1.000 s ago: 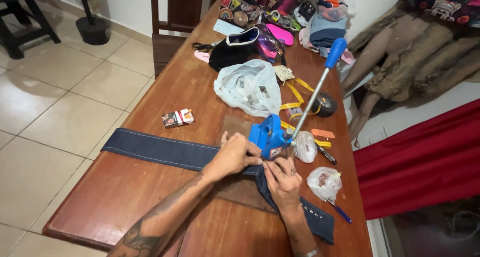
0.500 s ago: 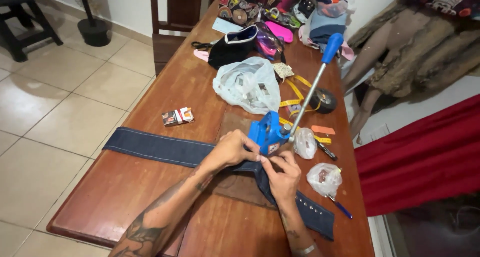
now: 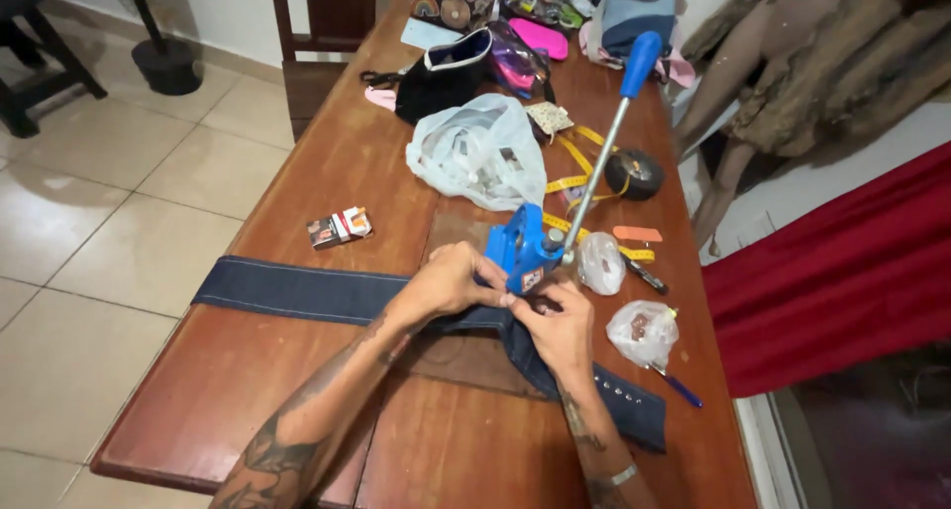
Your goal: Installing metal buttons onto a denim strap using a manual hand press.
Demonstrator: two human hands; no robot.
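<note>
Both hands pinch a dark denim strip [image 3: 297,289] at the base of the blue press [image 3: 523,254]: left hand [image 3: 451,281] and right hand [image 3: 557,323] fingers clamped on the cloth. Right of the press, studs already line the strip; the long stretch left of it looks bare.

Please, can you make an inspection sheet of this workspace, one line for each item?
Surface: wooden table, crowded at far end.
Job's things: blue hand press, lever up, on a denim strip with studs near its right end.
Clutter: plastic bags, yellow tape measure, small box, pen.
Hands: left hand and right hand both at the press base, on the denim.
Cables: nothing seen.
Surroundings: tiled floor, red cloth.
</note>
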